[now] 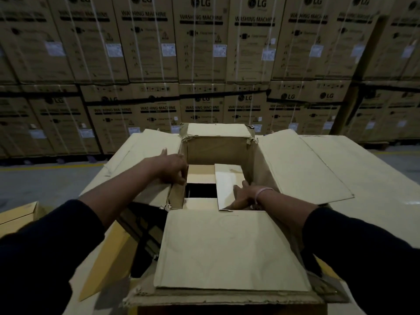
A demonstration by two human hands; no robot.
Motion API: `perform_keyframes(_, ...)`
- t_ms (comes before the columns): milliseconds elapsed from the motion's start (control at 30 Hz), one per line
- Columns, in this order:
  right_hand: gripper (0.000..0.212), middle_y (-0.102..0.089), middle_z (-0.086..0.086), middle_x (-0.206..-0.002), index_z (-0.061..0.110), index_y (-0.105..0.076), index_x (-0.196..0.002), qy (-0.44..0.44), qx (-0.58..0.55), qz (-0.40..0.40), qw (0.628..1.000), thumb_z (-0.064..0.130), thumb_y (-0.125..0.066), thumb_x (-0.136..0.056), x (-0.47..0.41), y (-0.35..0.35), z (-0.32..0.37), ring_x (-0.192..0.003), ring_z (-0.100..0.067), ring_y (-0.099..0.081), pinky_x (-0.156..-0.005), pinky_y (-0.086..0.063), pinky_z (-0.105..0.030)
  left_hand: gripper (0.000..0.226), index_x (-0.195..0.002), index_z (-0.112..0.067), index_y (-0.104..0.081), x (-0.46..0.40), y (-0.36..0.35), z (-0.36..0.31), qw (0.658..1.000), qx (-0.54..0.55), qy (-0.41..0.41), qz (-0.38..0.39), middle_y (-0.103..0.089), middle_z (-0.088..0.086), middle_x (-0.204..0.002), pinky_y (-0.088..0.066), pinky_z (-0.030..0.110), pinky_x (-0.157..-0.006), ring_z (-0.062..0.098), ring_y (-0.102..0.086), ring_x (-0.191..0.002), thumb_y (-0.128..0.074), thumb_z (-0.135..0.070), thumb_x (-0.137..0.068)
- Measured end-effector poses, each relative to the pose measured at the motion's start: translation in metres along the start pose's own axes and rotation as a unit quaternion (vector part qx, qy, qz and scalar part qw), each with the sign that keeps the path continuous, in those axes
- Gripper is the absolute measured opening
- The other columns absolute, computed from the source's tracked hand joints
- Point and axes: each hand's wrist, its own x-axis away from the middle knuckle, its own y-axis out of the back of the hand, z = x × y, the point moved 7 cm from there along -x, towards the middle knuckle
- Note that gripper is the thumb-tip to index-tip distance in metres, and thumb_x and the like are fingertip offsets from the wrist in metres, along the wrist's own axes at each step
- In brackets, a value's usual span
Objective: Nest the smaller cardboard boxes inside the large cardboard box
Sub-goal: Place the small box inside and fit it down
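The large box was seen straight ahead of the person and just below the hands, its four flaps splayed outward and its opening facing up. Inside that opening a smaller box was sunk below the rim, with its own flaps partly folded in over a dark gap at the middle. The left hand was held at the left edge of the opening, the fingers curled over the cardboard there; whether the large box's wall or the smaller box's flap was gripped could not be told in the dim light. The right hand was laid flat, fingers straight, on the smaller box's right flap, pressing it inward. That flap ran lengthwise away from the person, so the next push was judged to go leftward and down across the gap, with the right hand the nearer one for it. Another small box stood well apart at the lower left, nearer the left arm. Stacked washing-machine cartons filled the background.
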Motion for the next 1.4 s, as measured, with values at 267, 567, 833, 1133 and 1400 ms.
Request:
perform_keyframes(267, 0.062, -0.055, -0.007, -0.151, 0.027, -0.060, -0.143, 0.269, 0.223, -0.074, 0.934, 0.062, -0.034, -0.099, 0.020, 0.024, 0.091, -0.145, -0.033, -0.040, -0.122, -0.029, -0.051, 0.041, -0.131, -0.034, -0.067, 0.000, -0.013, -0.004, 0.995, 0.028, -0.018, -0.095, -0.057, -0.001, -0.147, 0.001, 0.058, -0.123, 0.023, -0.012, -0.156, -0.051, -0.049, -0.096)
perform_keyframes(567, 0.040, -0.070, -0.013, -0.103, 0.008, -0.074, -0.108, 0.125, 0.317, -0.176, 0.923, 0.045, -0.061, -0.099, 0.058, 0.092, 0.046, -0.092, -0.034, -0.069, -0.067, -0.046, -0.035, 0.038, -0.132, -0.031, -0.065, -0.013, -0.005, -0.005, 0.999, 0.003, -0.042, -0.013, -0.064, -0.002, -0.134, 0.001, 0.054, -0.124, 0.023, -0.043, -0.141, -0.061, -0.044, -0.096)
perform_keyframes(833, 0.035, -0.075, -0.004, -0.102, 0.021, -0.076, -0.112, 0.036, 0.111, -0.057, 0.992, 0.048, -0.070, -0.091, 0.029, 0.053, 0.000, -0.089, -0.023, -0.070, -0.083, -0.060, -0.039, 0.040, -0.130, -0.005, -0.066, -0.027, -0.007, -0.054, 0.989, 0.005, 0.000, 0.148, -0.067, 0.015, -0.128, -0.052, 0.030, -0.069, 0.021, -0.062, -0.088, -0.067, -0.016, -0.092)
perform_keyframes(1133, 0.056, -0.058, -0.011, -0.144, 0.021, -0.052, -0.149, 0.043, -0.137, 0.045, 0.989, 0.056, -0.046, -0.105, 0.032, 0.019, 0.019, -0.123, -0.029, -0.059, -0.108, -0.047, -0.044, 0.061, -0.159, -0.026, -0.027, -0.060, -0.009, -0.073, 0.986, -0.086, 0.076, 0.121, -0.055, 0.009, -0.140, -0.046, 0.044, -0.104, 0.031, -0.056, -0.126, -0.050, -0.037, -0.103)
perform_keyframes(1400, 0.035, -0.069, -0.001, -0.099, 0.022, -0.069, -0.104, 0.104, -0.127, -0.089, 0.982, 0.055, -0.058, -0.099, 0.055, 0.066, 0.014, -0.097, -0.024, -0.068, -0.084, -0.055, -0.035, 0.083, -0.164, -0.023, -0.004, -0.100, 0.044, -0.031, 0.984, -0.145, 0.084, -0.069, -0.034, 0.012, -0.162, -0.023, 0.064, -0.117, 0.038, -0.029, -0.149, -0.050, -0.051, -0.101)
